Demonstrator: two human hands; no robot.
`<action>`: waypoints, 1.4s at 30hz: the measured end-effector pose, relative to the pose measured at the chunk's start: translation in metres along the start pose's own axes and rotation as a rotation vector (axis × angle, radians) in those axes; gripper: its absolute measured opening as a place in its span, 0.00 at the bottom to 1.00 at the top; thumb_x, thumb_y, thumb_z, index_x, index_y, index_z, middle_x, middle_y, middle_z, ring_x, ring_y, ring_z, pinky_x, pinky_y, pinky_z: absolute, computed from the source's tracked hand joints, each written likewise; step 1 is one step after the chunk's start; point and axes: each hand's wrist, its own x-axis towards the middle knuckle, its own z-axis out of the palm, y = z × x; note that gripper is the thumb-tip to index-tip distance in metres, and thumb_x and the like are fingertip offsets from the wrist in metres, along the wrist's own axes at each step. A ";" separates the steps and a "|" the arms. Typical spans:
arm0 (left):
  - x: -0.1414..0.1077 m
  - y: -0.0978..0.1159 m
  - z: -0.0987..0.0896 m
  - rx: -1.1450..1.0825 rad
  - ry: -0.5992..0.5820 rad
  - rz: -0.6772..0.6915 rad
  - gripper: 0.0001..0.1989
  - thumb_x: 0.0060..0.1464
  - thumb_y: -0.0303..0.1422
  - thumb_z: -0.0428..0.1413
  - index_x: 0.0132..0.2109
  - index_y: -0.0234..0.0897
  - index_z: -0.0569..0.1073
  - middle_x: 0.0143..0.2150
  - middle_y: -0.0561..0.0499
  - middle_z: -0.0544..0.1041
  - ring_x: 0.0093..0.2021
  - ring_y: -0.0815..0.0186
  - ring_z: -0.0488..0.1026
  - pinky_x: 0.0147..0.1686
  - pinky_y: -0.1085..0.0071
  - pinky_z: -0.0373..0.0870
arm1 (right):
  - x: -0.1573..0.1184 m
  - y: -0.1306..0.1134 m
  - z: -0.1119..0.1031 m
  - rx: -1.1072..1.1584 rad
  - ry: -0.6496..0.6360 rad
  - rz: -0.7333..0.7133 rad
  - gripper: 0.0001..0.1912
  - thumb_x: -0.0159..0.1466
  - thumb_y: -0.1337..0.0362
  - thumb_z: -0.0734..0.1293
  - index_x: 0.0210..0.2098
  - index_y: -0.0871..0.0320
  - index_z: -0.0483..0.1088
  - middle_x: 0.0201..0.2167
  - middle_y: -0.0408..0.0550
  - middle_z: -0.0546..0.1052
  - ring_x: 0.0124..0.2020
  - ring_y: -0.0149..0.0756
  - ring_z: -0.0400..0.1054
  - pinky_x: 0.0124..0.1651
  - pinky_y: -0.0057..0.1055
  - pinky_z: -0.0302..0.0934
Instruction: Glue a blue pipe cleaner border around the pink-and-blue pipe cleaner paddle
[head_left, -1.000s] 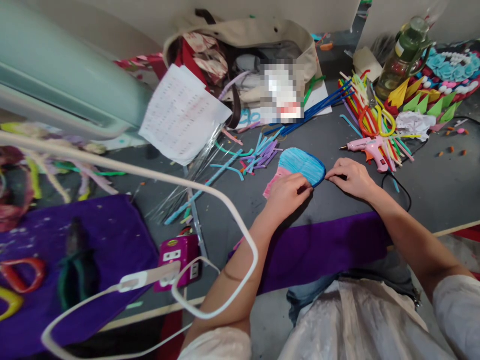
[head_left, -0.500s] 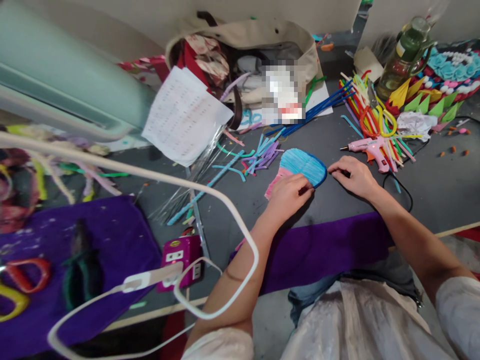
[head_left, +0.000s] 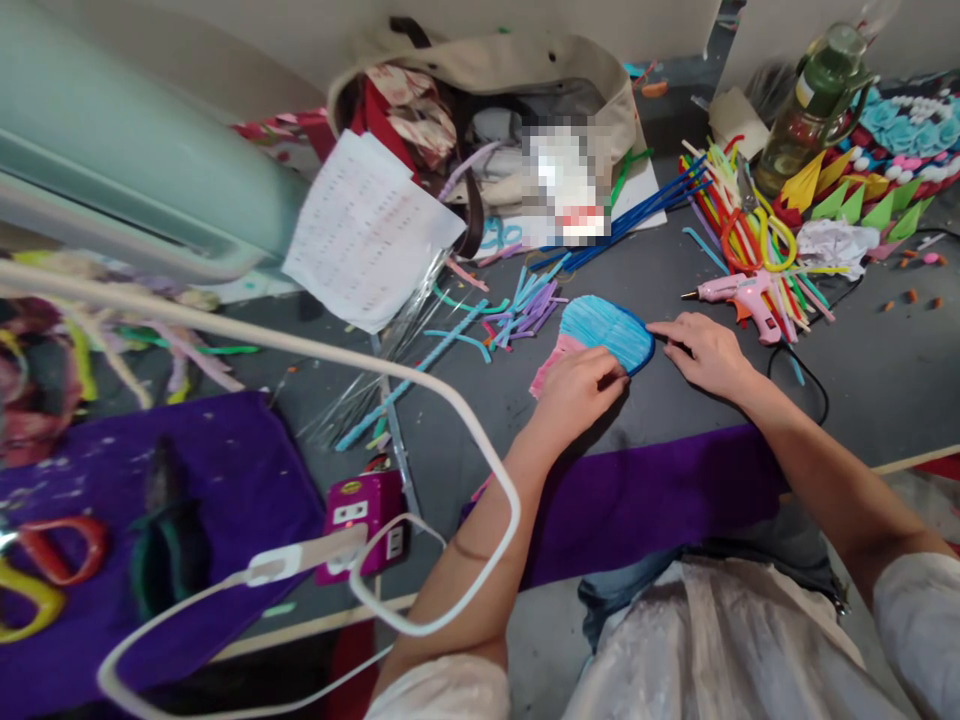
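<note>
A flat, rounded pipe-cleaner panel lies on the grey table, light blue with a pink part at its left and a dark blue edging round its right end. Across its lower side rests my left hand, fingers bent and closed on the panel's lower edge; the fingertips are partly hidden. My right hand is at the right end, its index finger stretched out to touch the dark blue edging, the other fingers loosely curled and holding nothing visible. Behind the right hand lies a pink glue gun.
Cut pipe-cleaner pieces lie behind the panel. A bundle of coloured pipe cleaners and a bottle stand back right. A white cable loops over my left forearm from a purple power strip. Pliers lie left.
My right hand has moved slightly left, and its index finger now meets the panel's dark blue edging. My left hand stays in place on the panel.
</note>
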 end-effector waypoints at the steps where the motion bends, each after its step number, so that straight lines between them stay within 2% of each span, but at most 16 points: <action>1: 0.000 0.000 0.000 -0.001 0.001 0.001 0.07 0.62 0.30 0.59 0.33 0.39 0.75 0.32 0.52 0.78 0.36 0.63 0.75 0.36 0.67 0.64 | 0.000 0.000 0.000 -0.002 -0.001 0.000 0.22 0.70 0.68 0.62 0.60 0.51 0.76 0.42 0.52 0.79 0.46 0.45 0.72 0.48 0.38 0.65; 30: -0.001 -0.002 0.000 -0.041 0.061 0.054 0.09 0.59 0.27 0.58 0.29 0.38 0.74 0.29 0.54 0.77 0.33 0.66 0.73 0.34 0.69 0.61 | 0.001 -0.004 -0.004 0.005 -0.027 0.013 0.22 0.69 0.69 0.62 0.60 0.52 0.76 0.43 0.52 0.79 0.47 0.44 0.72 0.49 0.37 0.64; 33: -0.001 -0.002 0.000 -0.043 0.055 0.049 0.08 0.59 0.28 0.59 0.30 0.38 0.75 0.30 0.54 0.77 0.33 0.65 0.74 0.34 0.69 0.61 | 0.000 -0.004 -0.006 0.059 -0.001 0.012 0.20 0.68 0.69 0.63 0.56 0.53 0.78 0.41 0.51 0.80 0.45 0.43 0.72 0.47 0.36 0.63; 38: -0.001 -0.003 0.000 -0.041 0.054 0.051 0.07 0.59 0.28 0.59 0.31 0.39 0.76 0.30 0.54 0.78 0.34 0.65 0.74 0.34 0.69 0.61 | -0.002 -0.004 -0.008 0.152 0.027 -0.019 0.13 0.66 0.70 0.65 0.42 0.53 0.81 0.37 0.48 0.79 0.42 0.40 0.73 0.46 0.35 0.63; 42: -0.001 -0.004 0.001 -0.040 0.051 0.046 0.07 0.59 0.28 0.60 0.31 0.39 0.76 0.31 0.54 0.78 0.34 0.65 0.74 0.33 0.69 0.61 | -0.002 -0.002 -0.005 0.146 0.034 -0.055 0.13 0.66 0.69 0.66 0.40 0.52 0.83 0.36 0.48 0.79 0.41 0.40 0.73 0.45 0.34 0.63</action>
